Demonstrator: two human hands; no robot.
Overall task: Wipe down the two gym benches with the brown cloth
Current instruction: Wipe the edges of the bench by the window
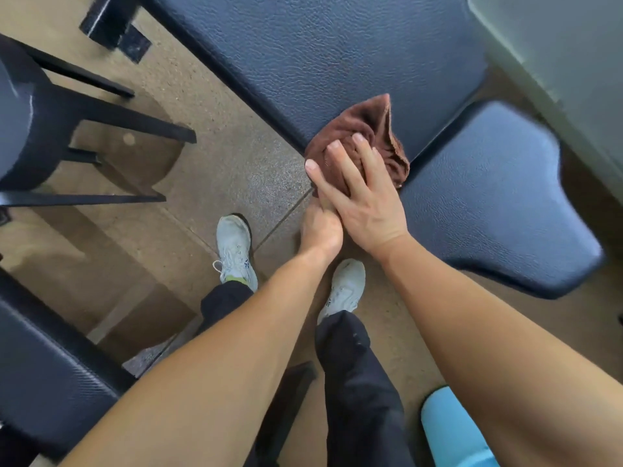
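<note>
The person stands bent over a dark blue gym bench, both bare arms reaching forward. Its long padded back cushion runs from about eleven o'clock toward the middle of the view, and the separate seat pad sits at about three o'clock, with a narrow gap between the two.

The brown cloth is bunched up at the near corner of the long cushion, close to that gap, slightly toward one o'clock from the middle of the view. Part of it hangs past the cushion's edge.

The right hand lies on top of the cloth, palm down, fingers spread and pressing the bunched fabric against the pad. The left hand sits just below it at the cushion's edge, curled under the right hand; it is partly hidden, and it looks closed around the cloth's lower part, though I cannot tell for sure. The two hands touch.

A second bench with the same dark padding shows at about eight o'clock, and black metal frame legs of other equipment stand at about ten o'clock. Down on the speckled tan floor, the person's white sneakers and dark trousers show near six o'clock. Something light blue sits at about five o'clock, partly behind the right forearm.
</note>
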